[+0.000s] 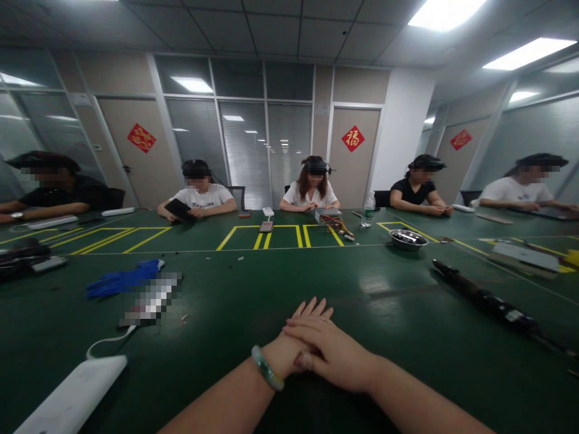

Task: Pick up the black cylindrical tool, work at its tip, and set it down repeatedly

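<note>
Both of my hands rest together on the green table (217, 361), near its front edge. Underneath lies my left hand (284, 351), flat, with its fingertips stretched forward past the other hand; a green bangle (266, 367) circles its wrist. Across its back lies my right hand (339, 352), fingers extended and a ring on one of them, the thumb lying near the left wrist. Neither hand holds an object. Part of the left hand is covered by the right.
Left are a white power bank (75, 392), a cabled phone-like device (151, 299) and blue gloves (124, 278). Right are a long black tool (488, 298) and a metal bowl (408, 239). Several people sit opposite, near a water bottle (368, 210) and a metal box with wires (328, 215).
</note>
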`<action>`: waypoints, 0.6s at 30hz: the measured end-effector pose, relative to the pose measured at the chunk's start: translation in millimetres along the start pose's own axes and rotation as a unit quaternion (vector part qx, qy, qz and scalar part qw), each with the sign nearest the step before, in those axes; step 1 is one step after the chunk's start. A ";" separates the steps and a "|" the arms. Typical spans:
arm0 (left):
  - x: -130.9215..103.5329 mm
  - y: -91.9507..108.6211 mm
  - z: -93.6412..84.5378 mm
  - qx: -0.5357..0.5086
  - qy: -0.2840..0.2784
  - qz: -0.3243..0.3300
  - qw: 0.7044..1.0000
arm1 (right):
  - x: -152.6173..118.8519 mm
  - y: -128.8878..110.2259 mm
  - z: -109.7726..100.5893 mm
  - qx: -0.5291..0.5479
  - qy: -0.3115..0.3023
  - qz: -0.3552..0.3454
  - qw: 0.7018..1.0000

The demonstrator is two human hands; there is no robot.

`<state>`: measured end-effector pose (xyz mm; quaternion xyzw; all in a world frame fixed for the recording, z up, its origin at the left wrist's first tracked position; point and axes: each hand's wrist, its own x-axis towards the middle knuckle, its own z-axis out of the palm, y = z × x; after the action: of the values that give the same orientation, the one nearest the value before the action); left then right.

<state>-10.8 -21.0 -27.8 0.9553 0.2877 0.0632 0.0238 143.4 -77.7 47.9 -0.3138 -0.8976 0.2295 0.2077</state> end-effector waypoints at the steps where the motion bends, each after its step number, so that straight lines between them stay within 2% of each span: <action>1: 2.9 -0.9 3.1 0.002 0.001 -0.007 1.000 | 0.2 1.3 0.5 0.005 -0.001 0.000 1.000; 4: 15.0 -5.0 24.8 0.036 -0.005 -0.066 0.997 | 1.2 7.3 4.2 0.018 -0.008 -0.006 1.000; 7: 24.1 -9.3 49.7 0.089 0.035 -0.070 0.993 | 1.4 13.1 6.5 0.016 -0.014 -0.012 1.000; 9: 26.0 -11.1 58.4 0.105 0.030 -0.073 0.991 | 1.5 15.0 6.7 0.014 -0.016 -0.011 1.000; 14: 25.5 -10.0 53.8 0.116 0.011 -0.106 0.988 | 3.4 14.9 5.1 0.020 -0.030 -0.017 0.999; 18: 24.2 -8.2 41.6 0.064 0.016 -0.106 0.992 | 4.3 12.9 3.5 0.016 -0.041 -0.024 0.999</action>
<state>10.4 -1.2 -67.1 0.9181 0.3907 0.0567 -0.0359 144.5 -66.8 39.0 -0.2793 -0.9089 0.2515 0.1809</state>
